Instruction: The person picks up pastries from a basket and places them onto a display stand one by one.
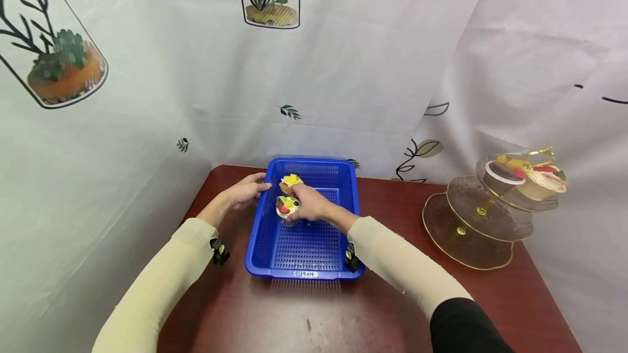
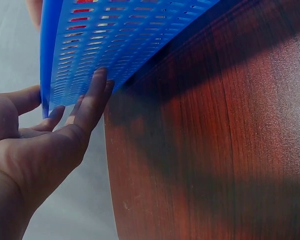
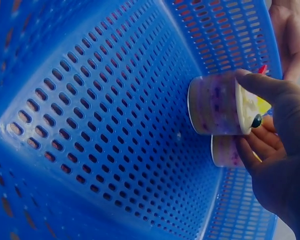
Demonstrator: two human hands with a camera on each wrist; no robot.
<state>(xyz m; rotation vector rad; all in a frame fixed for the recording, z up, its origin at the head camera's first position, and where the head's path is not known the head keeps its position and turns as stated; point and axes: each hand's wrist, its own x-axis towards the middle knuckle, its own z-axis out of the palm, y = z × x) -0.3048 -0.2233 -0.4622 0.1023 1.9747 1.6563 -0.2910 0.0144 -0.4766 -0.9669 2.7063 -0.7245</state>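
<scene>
A blue plastic basket (image 1: 306,273) with slotted walls stands on the table. My left hand (image 1: 243,190) holds its left rim, thumb over the edge and fingers against the outer wall (image 2: 125,45). Inside, at the left, two fruit-topped dessert cups sit one behind the other. The nearer dessert cup (image 3: 215,105) has cream, red and yellow fruit and a dark berry on top. My right hand (image 1: 310,204) grips this cup near its top, thumb at one side and fingers at the other. The farther dessert cup (image 1: 291,179), topped with yellow pieces, is partly hidden behind the right hand.
On the right stands a clear three-tiered stand (image 1: 468,252) with gold edges. Its top tier bears a dark dessert cup (image 1: 500,176) and a cream-topped cupcake (image 1: 539,181). The reddish-brown wooden table (image 1: 230,298) meets patterned white cloth (image 1: 333,91) behind and at the sides.
</scene>
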